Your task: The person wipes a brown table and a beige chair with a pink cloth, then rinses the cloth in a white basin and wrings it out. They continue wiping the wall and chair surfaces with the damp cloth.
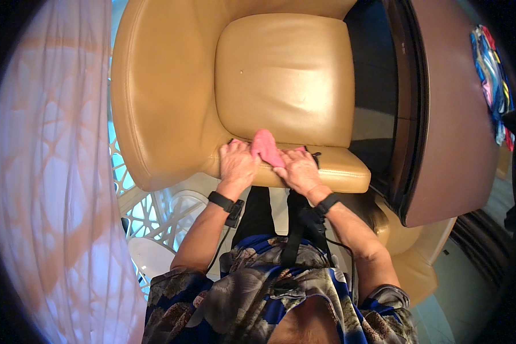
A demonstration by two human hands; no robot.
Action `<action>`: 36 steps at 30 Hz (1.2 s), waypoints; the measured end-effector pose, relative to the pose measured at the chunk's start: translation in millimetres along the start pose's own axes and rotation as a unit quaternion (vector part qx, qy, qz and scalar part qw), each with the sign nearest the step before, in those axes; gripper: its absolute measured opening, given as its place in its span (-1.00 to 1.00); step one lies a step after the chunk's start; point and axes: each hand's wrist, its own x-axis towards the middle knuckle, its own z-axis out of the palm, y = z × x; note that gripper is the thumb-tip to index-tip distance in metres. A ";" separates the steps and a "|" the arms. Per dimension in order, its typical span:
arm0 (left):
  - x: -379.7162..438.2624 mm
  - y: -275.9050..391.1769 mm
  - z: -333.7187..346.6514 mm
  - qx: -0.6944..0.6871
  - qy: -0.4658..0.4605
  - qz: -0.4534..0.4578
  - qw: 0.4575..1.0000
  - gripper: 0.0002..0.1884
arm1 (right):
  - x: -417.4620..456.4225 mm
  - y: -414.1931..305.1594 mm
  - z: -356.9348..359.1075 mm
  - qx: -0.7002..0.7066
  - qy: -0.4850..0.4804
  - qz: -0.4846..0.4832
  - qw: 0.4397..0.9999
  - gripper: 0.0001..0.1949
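Note:
A tan leather-look armchair (pixel 167 86) stands right in front of me, its seat cushion (pixel 284 77) facing up. Across the near armrest (pixel 344 174) lies a pink cloth (pixel 266 148), bunched up in the middle, with dark bits showing at its ends. My left hand (pixel 238 165) grips the cloth's left part, toward the backrest. The right part is under my right hand (pixel 302 170), whose fingers curl over the armrest's top. Both palms hide much of the cloth.
A brown table (pixel 451 120) stands to the right, with a pile of colourful fabric (pixel 492 81) at its far side. Sheer curtains (pixel 69 172) hang along the left. A white round-seated chair (pixel 152 253) is at lower left. Another tan chair (pixel 413 266) sits at lower right.

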 end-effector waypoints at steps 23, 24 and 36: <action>72.8 -25.6 -13.5 0.016 0.072 0.066 0.995 -0.65 | 57.3 84.6 -51.9 -0.087 0.010 -0.046 0.995 -0.62; 65.4 -28.3 -8.1 0.004 -0.050 0.002 0.999 -0.54 | 55.4 82.0 -42.5 -0.116 -0.077 -0.049 0.989 -0.59; -11.2 -33.4 -44.9 -0.153 0.065 -0.070 0.984 -0.57 | 104.4 84.5 24.1 -0.109 -0.083 -0.400 0.906 -0.63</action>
